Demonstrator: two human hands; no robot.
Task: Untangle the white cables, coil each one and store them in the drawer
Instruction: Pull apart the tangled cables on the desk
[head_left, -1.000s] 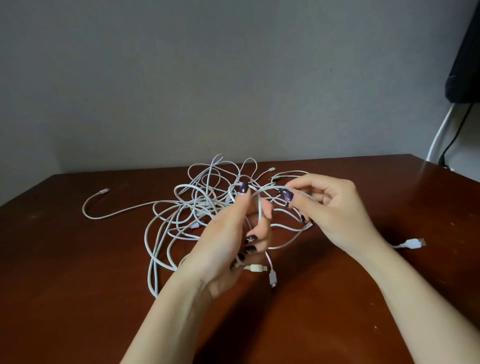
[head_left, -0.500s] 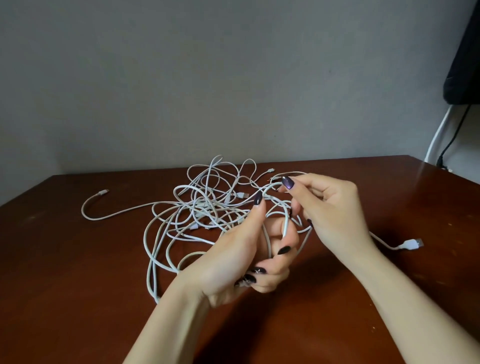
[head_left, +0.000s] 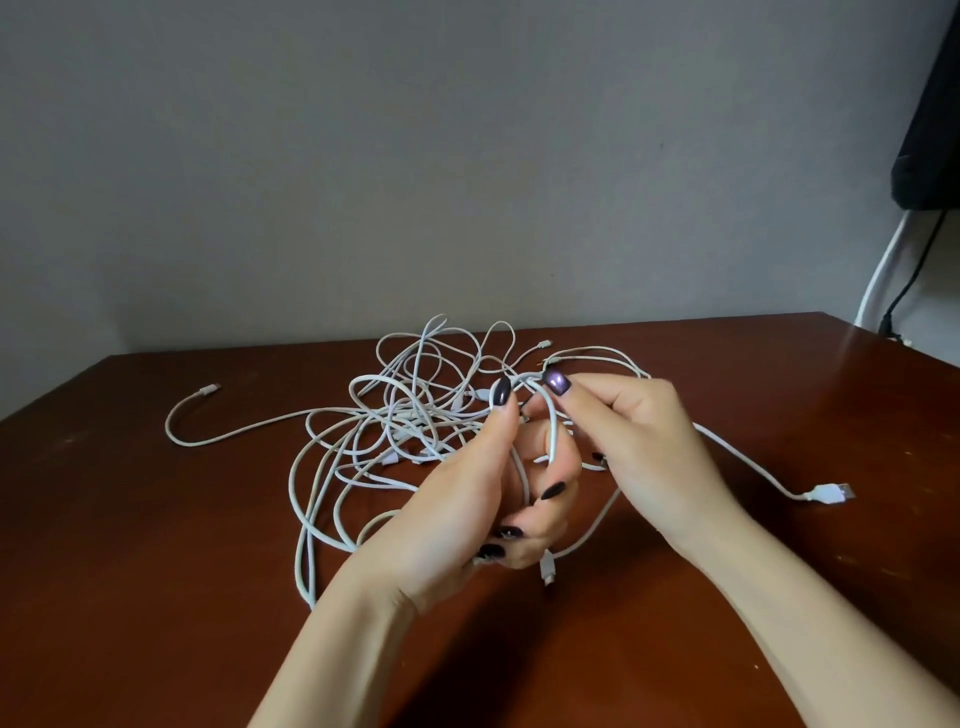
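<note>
Cables: white cables (head_left: 410, 415) tangled on the wooden table (head_left: 130, 571), near loops held up
Left: left hand (head_left: 467, 514) curled round loops, thumb pinching a strand
Right: right hand (head_left: 644, 441) pinches that strand alongside
Handling: light, limp; probably easiest led from a free end like the USB plug (head_left: 831, 492)
Drawer: not in view

Legible text: none. No label, brand, number or sign can be read. The USB plug (head_left: 831, 492) on the white cables (head_left: 410, 413) is too small to show any marking.
</note>
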